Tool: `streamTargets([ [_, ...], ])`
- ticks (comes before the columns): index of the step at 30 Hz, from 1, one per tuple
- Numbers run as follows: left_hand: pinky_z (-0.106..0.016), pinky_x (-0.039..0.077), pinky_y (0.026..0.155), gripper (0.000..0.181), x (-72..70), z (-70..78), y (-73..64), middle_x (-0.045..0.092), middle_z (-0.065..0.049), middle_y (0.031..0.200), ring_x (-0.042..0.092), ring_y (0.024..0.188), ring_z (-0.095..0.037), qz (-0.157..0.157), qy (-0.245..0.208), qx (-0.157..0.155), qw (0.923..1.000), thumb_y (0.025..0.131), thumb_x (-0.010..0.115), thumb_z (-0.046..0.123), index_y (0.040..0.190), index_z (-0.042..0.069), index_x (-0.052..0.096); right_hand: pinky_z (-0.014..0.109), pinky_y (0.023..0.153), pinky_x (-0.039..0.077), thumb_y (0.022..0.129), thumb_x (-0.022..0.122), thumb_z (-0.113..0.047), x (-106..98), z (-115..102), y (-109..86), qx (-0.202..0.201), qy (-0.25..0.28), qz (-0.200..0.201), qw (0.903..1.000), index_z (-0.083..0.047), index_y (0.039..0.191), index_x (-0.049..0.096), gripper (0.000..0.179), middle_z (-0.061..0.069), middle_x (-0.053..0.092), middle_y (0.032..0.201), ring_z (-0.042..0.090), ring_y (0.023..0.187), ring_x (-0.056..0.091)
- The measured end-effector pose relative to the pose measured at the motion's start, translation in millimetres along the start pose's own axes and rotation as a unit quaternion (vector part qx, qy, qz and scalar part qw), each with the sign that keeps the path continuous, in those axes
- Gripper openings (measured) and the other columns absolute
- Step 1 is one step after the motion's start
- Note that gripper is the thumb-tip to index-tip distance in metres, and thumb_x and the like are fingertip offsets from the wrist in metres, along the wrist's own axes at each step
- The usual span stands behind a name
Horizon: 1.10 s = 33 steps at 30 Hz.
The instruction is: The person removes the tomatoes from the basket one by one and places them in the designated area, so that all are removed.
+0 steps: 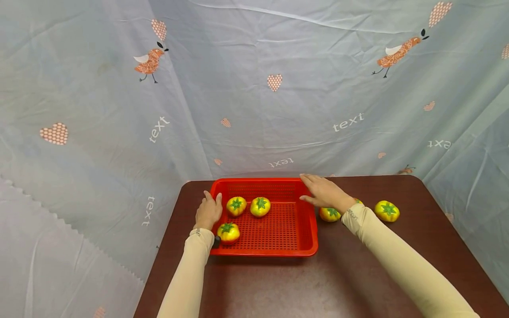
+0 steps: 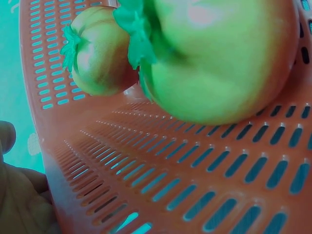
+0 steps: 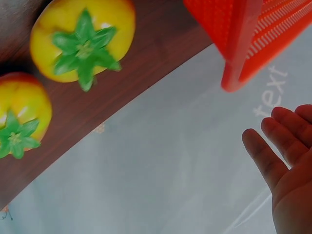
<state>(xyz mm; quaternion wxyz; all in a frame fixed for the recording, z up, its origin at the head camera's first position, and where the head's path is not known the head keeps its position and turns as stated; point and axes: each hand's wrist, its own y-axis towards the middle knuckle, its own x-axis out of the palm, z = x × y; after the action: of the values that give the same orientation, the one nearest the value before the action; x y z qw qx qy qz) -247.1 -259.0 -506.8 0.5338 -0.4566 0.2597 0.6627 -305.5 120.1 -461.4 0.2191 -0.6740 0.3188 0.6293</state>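
A red plastic basket (image 1: pixel 278 252) with slotted walls lies on the table. Three yellow-red tomatoes (image 1: pixel 260 207) with green leafy tops sit in its left half. My left hand (image 1: pixel 208 212) is at the basket's left rim, its fingers loosely extended. In the left wrist view, part of the left palm (image 2: pixel 24 200) shows outside the slotted wall. Over by the right rim, my right hand (image 1: pixel 328 193) holds nothing, its fingers straight. The right wrist view shows those straight fingers (image 3: pixel 265 158) apart from the basket corner (image 3: pixel 231 80).
Right of the basket lie a tomato (image 1: pixel 330 214) under my right hand, another tomato (image 1: pixel 387 211) farther right, and one mostly hidden behind the right wrist. The dark brown table (image 1: pixel 262 287) meets a grey printed curtain (image 1: pixel 254 128) at the back and sides.
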Motion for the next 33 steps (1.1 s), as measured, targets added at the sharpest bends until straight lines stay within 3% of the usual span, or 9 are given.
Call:
streamTargets([
  [7, -0.060, 0.035, 0.109, 0.075, -1.0, 0.8, -1.1, 0.034, -0.037, 0.146, 0.046, 0.126, -0.052, 0.003, -0.001, -0.003, 1.0000, 0.105, 0.022, 0.046, 0.153, -0.011, 0.007, 0.054, 0.109, 0.040, 0.096, 0.061, -0.040, 1, -15, 13.3, -0.001, 0.001, -0.028, 0.9996, 0.005, 0.148, 0.036, 0.073, 0.023, 0.045, 0.148, 0.039, 0.135, 0.046],
  [15, -0.060, 0.035, 0.109, 0.076, -2.5, 1.9, -3.0, 0.033, -0.037, 0.147, 0.045, 0.127, -0.053, -0.005, -0.002, -0.007, 1.0000, 0.105, 0.021, 0.046, 0.153, -0.010, 0.003, 0.051, 0.109, 0.040, 0.096, 0.060, -0.041, 8, -28, 25.8, -0.027, -0.016, -0.023, 0.9992, 0.005, 0.147, 0.037, 0.072, 0.023, 0.047, 0.146, 0.039, 0.133, 0.048],
  [33, -0.060, 0.033, 0.110, 0.076, -4.3, 2.9, -3.3, 0.030, -0.037, 0.149, 0.043, 0.129, -0.053, -0.014, -0.006, -0.008, 0.9999, 0.106, 0.020, 0.046, 0.153, -0.010, 0.000, 0.051, 0.113, 0.035, 0.098, 0.056, -0.043, 23, -53, 56.4, -0.029, -0.003, -0.098, 0.9948, 0.000, 0.151, 0.032, 0.073, 0.020, 0.040, 0.153, 0.035, 0.141, 0.040],
])
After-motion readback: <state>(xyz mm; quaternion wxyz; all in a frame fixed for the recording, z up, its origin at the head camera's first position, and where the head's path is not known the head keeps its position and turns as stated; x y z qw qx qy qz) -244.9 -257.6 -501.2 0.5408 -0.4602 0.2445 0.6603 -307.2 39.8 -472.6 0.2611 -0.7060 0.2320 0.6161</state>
